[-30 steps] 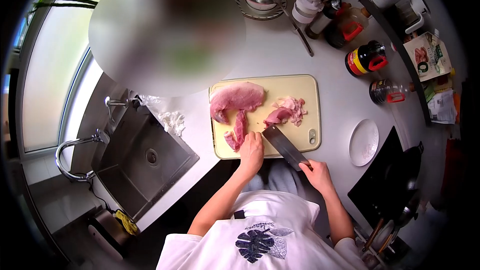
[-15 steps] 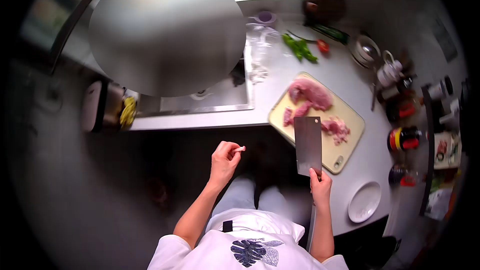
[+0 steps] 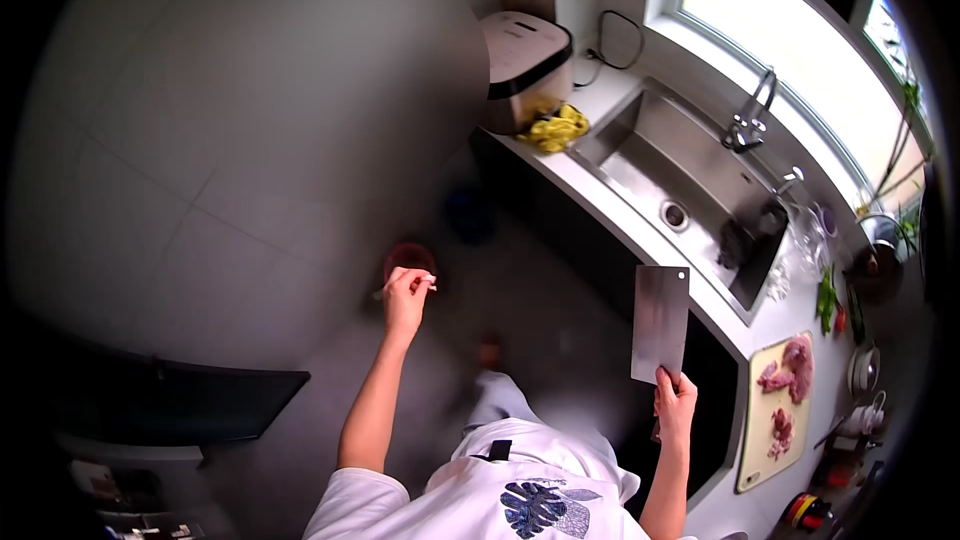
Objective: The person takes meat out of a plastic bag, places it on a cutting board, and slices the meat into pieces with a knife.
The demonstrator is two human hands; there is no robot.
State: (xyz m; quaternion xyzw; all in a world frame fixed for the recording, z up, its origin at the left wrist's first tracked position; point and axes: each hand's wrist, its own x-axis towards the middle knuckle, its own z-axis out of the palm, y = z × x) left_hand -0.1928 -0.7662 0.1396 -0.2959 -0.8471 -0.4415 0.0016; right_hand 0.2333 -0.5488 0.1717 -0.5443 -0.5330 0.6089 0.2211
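My right hand [image 3: 675, 405] grips a cleaver [image 3: 660, 322] by its handle, with the broad blade pointing up and away from me, in front of the counter. My left hand [image 3: 404, 302] pinches a small pale pink scrap [image 3: 430, 282], probably meat or fat. It is held out over the floor, with a reddish round container [image 3: 412, 258] seen just beyond it. To the right, a cream cutting board [image 3: 765, 445] lies on the counter. A large piece of raw meat [image 3: 799, 360] and smaller cut pieces [image 3: 781, 430] rest on it.
A steel sink [image 3: 640, 175] with a faucet [image 3: 745, 130] is set into the counter. Beside it stand a yellow cloth [image 3: 556, 128] and a boxy appliance [image 3: 530, 50]. Green peppers [image 3: 826, 300] lie past the sink. A dark blue object [image 3: 470, 215] is on the floor.
My view and body have turned left, away from the cutting board. The cleaver is now off the board's edge, and my left hand has come over the floor near the reddish container.
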